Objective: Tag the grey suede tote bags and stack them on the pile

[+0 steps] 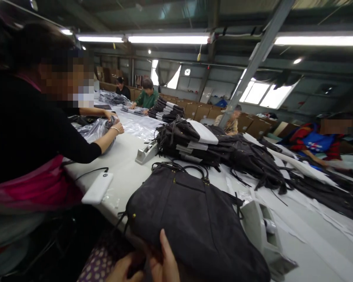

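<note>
A dark grey handbag (185, 207) with rolled handles and brass-coloured studs lies on the white table in front of me. My right hand (166, 262) is at its near edge, one digit up against the fabric and the others partly hidden below. Beside it, at the bottom of the view, my left hand (126, 268) has its fingers curled close to the bag's lower edge. What they close on is in shadow. Just beyond the bag rises a pile of similar dark bags (188, 141) with white paper bands around them.
A grey tape dispenser (260, 231) stands against the bag's right side, a second dispenser (145, 152) behind it. A white power bank (98, 188) with a cable lies left. A co-worker in black (41, 121) handles clear plastic close by. More dark bags (253, 160) stretch right.
</note>
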{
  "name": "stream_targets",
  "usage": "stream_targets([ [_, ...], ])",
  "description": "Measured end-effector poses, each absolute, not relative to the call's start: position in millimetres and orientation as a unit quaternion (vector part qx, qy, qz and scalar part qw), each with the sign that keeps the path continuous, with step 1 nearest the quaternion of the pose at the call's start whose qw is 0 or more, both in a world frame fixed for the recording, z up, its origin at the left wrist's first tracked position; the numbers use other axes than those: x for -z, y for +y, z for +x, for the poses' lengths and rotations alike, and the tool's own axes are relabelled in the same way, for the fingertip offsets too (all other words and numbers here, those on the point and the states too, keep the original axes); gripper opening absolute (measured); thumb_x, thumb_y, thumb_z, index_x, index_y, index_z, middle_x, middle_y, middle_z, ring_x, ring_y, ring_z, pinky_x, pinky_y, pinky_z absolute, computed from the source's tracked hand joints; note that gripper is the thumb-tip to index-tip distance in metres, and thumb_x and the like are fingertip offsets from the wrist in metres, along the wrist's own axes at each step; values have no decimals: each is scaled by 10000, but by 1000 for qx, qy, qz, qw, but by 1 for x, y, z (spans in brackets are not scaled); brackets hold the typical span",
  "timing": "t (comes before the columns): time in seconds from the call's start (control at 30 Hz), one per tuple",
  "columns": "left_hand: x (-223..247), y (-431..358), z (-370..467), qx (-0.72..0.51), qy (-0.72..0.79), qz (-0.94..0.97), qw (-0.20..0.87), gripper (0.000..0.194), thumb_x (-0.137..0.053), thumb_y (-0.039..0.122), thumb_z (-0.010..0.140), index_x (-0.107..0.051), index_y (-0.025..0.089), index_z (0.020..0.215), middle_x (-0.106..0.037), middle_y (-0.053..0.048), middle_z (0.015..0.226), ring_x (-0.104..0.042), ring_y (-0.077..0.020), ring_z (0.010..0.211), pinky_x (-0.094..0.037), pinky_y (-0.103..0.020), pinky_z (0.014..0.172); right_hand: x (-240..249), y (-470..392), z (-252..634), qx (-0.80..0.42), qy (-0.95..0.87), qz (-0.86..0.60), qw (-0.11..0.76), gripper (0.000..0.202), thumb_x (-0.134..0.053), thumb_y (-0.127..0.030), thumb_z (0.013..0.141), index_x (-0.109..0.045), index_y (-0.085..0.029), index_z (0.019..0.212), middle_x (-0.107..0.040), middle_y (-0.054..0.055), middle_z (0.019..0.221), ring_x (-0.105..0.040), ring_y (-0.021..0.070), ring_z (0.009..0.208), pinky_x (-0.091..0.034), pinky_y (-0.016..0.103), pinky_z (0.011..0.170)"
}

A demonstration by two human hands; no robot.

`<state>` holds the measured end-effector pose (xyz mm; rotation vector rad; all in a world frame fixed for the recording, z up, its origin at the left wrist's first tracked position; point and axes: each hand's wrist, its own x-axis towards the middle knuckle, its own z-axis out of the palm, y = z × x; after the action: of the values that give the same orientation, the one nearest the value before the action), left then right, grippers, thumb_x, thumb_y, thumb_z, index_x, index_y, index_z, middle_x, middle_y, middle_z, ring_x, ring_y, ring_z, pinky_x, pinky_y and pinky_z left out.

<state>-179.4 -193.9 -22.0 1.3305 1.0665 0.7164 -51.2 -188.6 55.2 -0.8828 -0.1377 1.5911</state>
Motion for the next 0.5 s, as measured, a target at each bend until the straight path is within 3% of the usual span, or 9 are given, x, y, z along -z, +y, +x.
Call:
stream_targets([
  [0.13,43,-189,-148,-342,430,549,629,371,-677,472,677,-648,218,946,-658,-68,886,-594,-258,917,-469,-354,864,-104,-169,-39,-666,-12,-316,676,391,-733,-304,737,-639,-195,1100,-687,39,1103,-628,188,1039,-521,374,931],
  [0.3,50,-185,-122,-302,466,503,663,464,-620,615,656,-638,162,753,-590,-34,660,-553,-193,657,-462,-298,618,-151,-150,-23,-630,15,-286,722,235,-628,-232,823,-649,-172,1049,-692,54,1092,-611,191,1084,-526,386,932],
  [0.5,10,-181,-136,-256,380,612,644,391,-587,531,733,-625,155,632,-521,11,574,-490,-143,596,-380,-239,549,-182,-133,-10,-635,20,-281,719,198,-493,-198,905,-638,-123,1018,-701,80,1053,-597,177,1110,-528,355,930],
])
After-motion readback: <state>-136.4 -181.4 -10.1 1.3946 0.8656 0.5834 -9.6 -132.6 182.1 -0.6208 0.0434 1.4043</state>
